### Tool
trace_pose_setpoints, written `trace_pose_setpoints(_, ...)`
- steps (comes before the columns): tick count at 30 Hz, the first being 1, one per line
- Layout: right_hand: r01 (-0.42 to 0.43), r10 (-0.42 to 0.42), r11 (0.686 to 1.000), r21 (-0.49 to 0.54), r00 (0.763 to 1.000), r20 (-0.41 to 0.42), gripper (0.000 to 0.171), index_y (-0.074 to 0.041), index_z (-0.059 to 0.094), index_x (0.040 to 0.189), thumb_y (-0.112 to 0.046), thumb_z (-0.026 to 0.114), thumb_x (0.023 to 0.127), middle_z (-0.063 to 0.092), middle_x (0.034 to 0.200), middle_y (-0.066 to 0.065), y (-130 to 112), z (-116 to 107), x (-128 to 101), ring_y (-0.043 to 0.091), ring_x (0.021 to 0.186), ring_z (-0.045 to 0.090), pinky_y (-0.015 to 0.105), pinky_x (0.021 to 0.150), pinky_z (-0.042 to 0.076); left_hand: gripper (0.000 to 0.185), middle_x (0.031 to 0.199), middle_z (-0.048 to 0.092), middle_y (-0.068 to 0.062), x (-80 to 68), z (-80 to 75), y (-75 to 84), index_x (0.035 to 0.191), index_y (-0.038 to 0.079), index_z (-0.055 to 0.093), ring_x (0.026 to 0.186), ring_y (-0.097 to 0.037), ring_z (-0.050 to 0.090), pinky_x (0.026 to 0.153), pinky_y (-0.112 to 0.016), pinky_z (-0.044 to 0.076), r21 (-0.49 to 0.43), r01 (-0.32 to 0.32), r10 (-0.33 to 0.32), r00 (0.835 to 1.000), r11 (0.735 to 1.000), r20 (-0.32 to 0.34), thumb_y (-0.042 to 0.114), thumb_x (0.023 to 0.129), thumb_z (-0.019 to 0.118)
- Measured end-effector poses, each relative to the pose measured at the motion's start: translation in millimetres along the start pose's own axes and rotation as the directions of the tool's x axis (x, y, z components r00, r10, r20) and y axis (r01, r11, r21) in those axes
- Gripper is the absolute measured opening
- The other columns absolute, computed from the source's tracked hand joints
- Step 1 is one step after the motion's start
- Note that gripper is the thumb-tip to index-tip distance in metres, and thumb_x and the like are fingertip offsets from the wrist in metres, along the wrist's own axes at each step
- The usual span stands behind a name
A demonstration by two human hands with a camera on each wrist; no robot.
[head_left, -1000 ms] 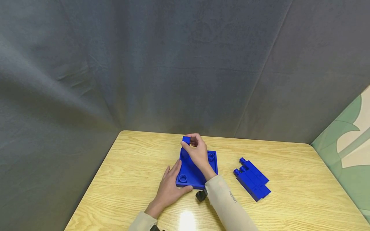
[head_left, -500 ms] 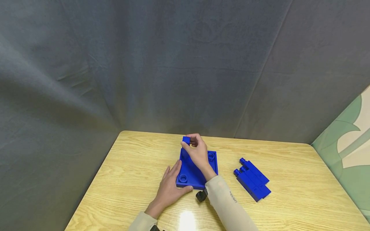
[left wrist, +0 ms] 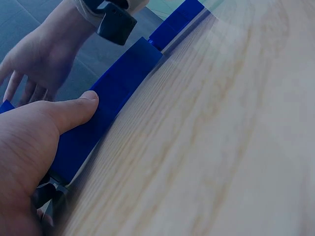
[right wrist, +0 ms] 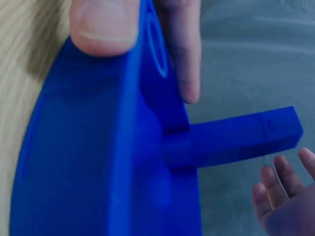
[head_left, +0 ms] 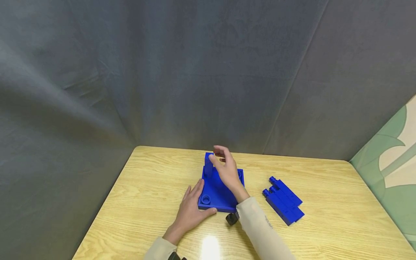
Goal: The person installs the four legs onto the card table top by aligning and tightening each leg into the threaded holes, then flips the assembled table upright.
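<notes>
- Right hand (head_left: 227,169) hovers with fingers spread and relaxed just beside the upright blue post (head_left: 208,165), holding nothing; the post stands socketed in the far left corner of the blue base plate (head_left: 217,193).
- Left hand (head_left: 191,211) lies flat, thumb pressed to the plate's near edge, steadying it.
- Judging by this, one post is seated; the next calls for fetching another from the spare blue posts (head_left: 283,200) lying well apart to the right.
- Everything is smooth, hard moulded plastic: square bars, round sockets, on a grained wooden table (head_left: 325,216).

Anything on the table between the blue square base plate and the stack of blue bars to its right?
Only bare wooden table between the blue square base plate and the blue bars, per the head view.
</notes>
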State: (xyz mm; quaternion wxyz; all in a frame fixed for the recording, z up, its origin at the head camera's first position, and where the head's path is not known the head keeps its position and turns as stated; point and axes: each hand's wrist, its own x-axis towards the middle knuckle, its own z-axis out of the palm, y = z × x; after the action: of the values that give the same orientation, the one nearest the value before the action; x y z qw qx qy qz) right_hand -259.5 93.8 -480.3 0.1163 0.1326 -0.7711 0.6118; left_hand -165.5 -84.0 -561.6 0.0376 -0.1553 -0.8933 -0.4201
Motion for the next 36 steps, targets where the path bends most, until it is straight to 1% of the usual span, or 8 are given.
trace_pose_setpoints(6, 0.049, -0.048, 0.999, 0.012, 0.998, -0.051, 0.038, 0.000, 0.060, 0.151, -0.020, 0.047, 0.120, 0.066, 0.142, 0.026, -7.8, -21.8, -6.2, 0.040, 0.136, 0.062, 0.054, 0.116, 0.051, 0.115, 0.179, 0.035, -0.016, 0.4, 1.1, 0.6, 0.174, 0.003, 0.033, 0.165, -0.050, 0.027, 0.137, -0.064, 0.017, -0.006, 0.010, -0.010, 1.000, 1.000, 0.004, 0.053, 0.087, 0.090)
trace_pose_setpoints(11, 0.068, -0.068, 0.998, -0.004, 0.995, -0.070, 0.037, 0.002, 0.059, 0.150, -0.015, 0.046, 0.120, 0.065, 0.143, 0.028, -11.0, -41.7, -13.5, 0.041, 0.137, 0.061, 0.026, 0.109, 0.049, 0.116, 0.180, 0.033, -0.014, -0.2, 1.6, 0.6, 0.175, 0.005, 0.032, 0.165, -0.053, 0.024, 0.136, -0.068, 0.018, -0.013, 0.027, -0.027, 1.000, 1.000, 0.010, 0.053, 0.087, 0.091)
trace_pose_setpoints(14, 0.074, -0.075, 0.997, -0.011, 0.993, -0.088, 0.036, 0.003, 0.060, 0.149, -0.013, 0.047, 0.120, 0.065, 0.144, 0.029, -12.5, -53.6, -20.8, 0.039, 0.137, 0.061, 0.018, 0.105, 0.045, 0.116, 0.180, 0.032, -0.014, -1.6, 1.5, 0.7, 0.175, 0.006, 0.031, 0.165, -0.055, 0.022, 0.135, -0.070, 0.018, -0.018, 0.033, -0.032, 0.999, 0.999, 0.014, 0.053, 0.088, 0.091)
trace_pose_setpoints(18, 0.095, -0.098, 0.995, -0.026, 0.988, -0.120, 0.034, 0.005, 0.061, 0.146, -0.009, 0.052, 0.117, 0.068, 0.139, 0.027, -14.4, -68.3, -32.4, 0.033, 0.131, 0.063, 0.017, 0.104, 0.045, 0.116, 0.181, 0.031, -0.014, -3.1, 1.1, 0.6, 0.175, 0.006, 0.030, 0.165, -0.057, 0.021, 0.134, -0.072, 0.018, -0.023, 0.032, -0.032, 0.999, 0.999, 0.019, 0.054, 0.089, 0.090)
trace_pose_setpoints(23, 0.142, -0.147, 0.989, -0.053, 0.983, -0.109, 0.034, 0.004, 0.063, 0.146, -0.004, 0.058, 0.114, 0.069, 0.134, 0.027, -12.9, -90.0, -47.9, 0.020, 0.125, 0.064, 0.016, 0.103, 0.047, 0.116, 0.181, 0.031, -0.014, -3.5, 2.0, -0.5, 0.176, 0.007, 0.029, 0.164, -0.057, 0.020, 0.132, -0.075, 0.019, -0.021, 0.041, -0.040, 0.999, 0.999, 0.015, 0.054, 0.089, 0.090)
trace_pose_setpoints(28, 0.160, -0.171, 0.983, -0.092, 0.976, -0.131, 0.035, 0.004, 0.063, 0.147, -0.001, 0.055, 0.113, 0.070, 0.133, 0.024, -11.3, -114.6, -63.3, 0.009, 0.125, 0.063, 0.014, 0.102, 0.047, 0.116, 0.182, 0.030, -0.013, -3.0, 2.3, -0.7, 0.176, 0.007, 0.028, 0.166, -0.055, 0.019, 0.134, -0.073, 0.017, -0.022, 0.035, -0.034, 0.999, 0.999, 0.028, 0.054, 0.089, 0.089)
trace_pose_setpoints(32, 0.169, -0.186, 0.977, -0.130, 0.973, -0.139, 0.035, 0.004, 0.062, 0.148, 0.001, 0.053, 0.114, 0.070, 0.133, 0.017, -10.4, -133.7, -75.0, 0.006, 0.124, 0.063, 0.013, 0.101, 0.048, 0.116, 0.182, 0.030, -0.012, -3.4, 3.2, -0.9, 0.176, 0.008, 0.028, 0.166, -0.055, 0.019, 0.133, -0.073, 0.017, -0.022, 0.042, -0.041, 0.999, 0.999, 0.022, 0.055, 0.089, 0.089)
trace_pose_setpoints(36, 0.162, -0.188, 0.975, -0.150, 0.966, -0.175, 0.035, 0.006, 0.062, 0.146, 0.004, 0.054, 0.113, 0.071, 0.131, 0.004, -8.1, -150.8, -85.9, 0.006, 0.122, 0.064, 0.011, 0.100, 0.050, 0.116, 0.181, 0.030, -0.013, -3.3, 1.4, -2.5, 0.176, 0.009, 0.028, 0.165, -0.056, 0.018, 0.133, -0.075, 0.017, -0.021, 0.040, -0.040, 0.999, 0.999, 0.025, 0.058, 0.090, 0.088)
